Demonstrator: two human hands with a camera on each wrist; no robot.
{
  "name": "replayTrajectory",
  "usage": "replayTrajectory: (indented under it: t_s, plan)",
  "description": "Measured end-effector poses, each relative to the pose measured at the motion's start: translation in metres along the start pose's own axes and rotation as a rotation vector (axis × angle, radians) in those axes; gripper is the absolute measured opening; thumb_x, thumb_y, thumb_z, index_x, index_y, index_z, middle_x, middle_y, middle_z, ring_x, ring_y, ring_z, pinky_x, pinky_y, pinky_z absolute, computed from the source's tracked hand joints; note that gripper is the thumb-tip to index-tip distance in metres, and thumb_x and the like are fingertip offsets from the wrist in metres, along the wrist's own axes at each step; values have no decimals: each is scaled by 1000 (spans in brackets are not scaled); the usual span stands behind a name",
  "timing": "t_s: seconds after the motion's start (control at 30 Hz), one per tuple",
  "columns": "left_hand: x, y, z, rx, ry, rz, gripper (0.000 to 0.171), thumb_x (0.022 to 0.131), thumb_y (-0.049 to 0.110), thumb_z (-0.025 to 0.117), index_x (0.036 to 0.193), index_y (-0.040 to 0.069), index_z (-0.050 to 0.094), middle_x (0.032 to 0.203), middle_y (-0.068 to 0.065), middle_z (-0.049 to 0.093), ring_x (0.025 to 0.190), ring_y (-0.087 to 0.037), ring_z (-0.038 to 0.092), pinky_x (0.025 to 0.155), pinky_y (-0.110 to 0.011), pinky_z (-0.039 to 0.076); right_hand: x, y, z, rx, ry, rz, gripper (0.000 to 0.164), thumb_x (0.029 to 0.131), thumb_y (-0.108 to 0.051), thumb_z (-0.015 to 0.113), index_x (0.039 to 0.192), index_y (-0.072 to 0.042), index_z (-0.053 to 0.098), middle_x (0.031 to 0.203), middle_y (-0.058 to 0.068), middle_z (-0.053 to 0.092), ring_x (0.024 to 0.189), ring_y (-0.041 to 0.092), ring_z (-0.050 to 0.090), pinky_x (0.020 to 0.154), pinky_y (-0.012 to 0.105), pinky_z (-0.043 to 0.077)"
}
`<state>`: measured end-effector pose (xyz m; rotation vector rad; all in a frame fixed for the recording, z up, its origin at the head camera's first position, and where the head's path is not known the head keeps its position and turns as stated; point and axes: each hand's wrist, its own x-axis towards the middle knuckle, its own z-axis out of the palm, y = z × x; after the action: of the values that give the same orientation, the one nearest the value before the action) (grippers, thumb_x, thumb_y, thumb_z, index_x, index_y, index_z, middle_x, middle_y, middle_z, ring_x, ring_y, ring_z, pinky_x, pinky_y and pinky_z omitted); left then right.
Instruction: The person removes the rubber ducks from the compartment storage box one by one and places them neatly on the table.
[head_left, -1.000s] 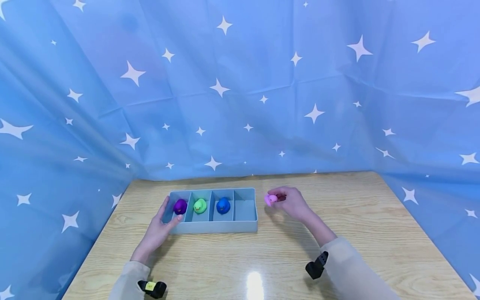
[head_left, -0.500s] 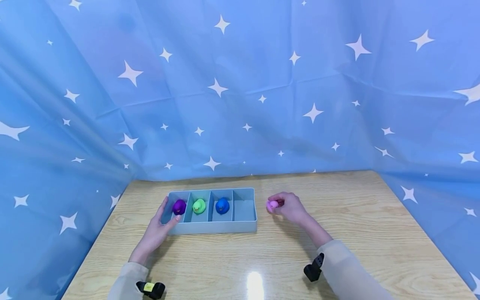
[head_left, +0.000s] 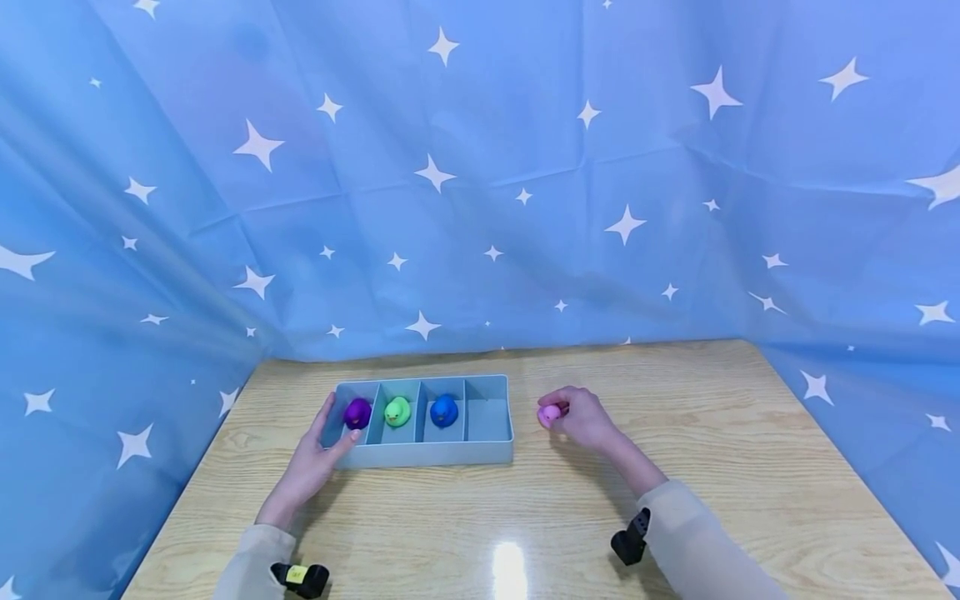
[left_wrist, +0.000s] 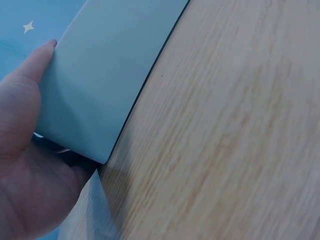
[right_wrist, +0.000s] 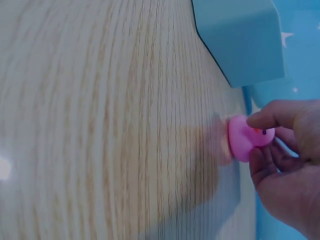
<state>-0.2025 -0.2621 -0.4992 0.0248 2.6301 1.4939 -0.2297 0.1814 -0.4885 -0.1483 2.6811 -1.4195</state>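
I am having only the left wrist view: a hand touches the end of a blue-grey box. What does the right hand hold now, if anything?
Observer: The right hand pinches a pink duck.
Operator: Thank you. And what is inside the box?
Observer: A purple duck, a green duck and a blue duck, each in its own compartment.
Operator: Is one compartment without a duck?
Observer: Yes, the end compartment nearest the right hand.
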Motion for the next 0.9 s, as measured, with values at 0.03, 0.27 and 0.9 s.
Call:
replayTrajectory:
  t_s: [0.03, 0.27, 0.9]
  plan:
    - [0, 0, 0, -1, 2, 4, 94, 102, 44, 63, 167, 20, -1, 170, -21, 5, 154, -46, 5, 121, -65, 11, 0, 0, 0, -2, 2, 1, 40, 77, 15, 71, 116, 5, 73, 111, 15, 67, 96, 26, 63, 79, 32, 56]
    - [1, -2, 0, -7, 18, 26, 91, 103, 41, 63, 167, 18, 2, 170, -22, 7, 153, -47, 11, 120, -64, 18, 0, 2, 0, -16, -4, -15, 42, 74, 14, 69, 114, 5, 73, 111, 15, 66, 96, 26, 63, 80, 32, 55]
    - [5, -2, -3, 9, -7, 18, 89, 104, 42, 60, 167, 19, 0, 170, -21, 5, 153, -48, 5, 118, -69, 13, -1, -11, -1, 77, 42, -40, 42, 88, 3, 69, 130, 2, 66, 124, 23, 64, 106, 33, 65, 82, 36, 57]
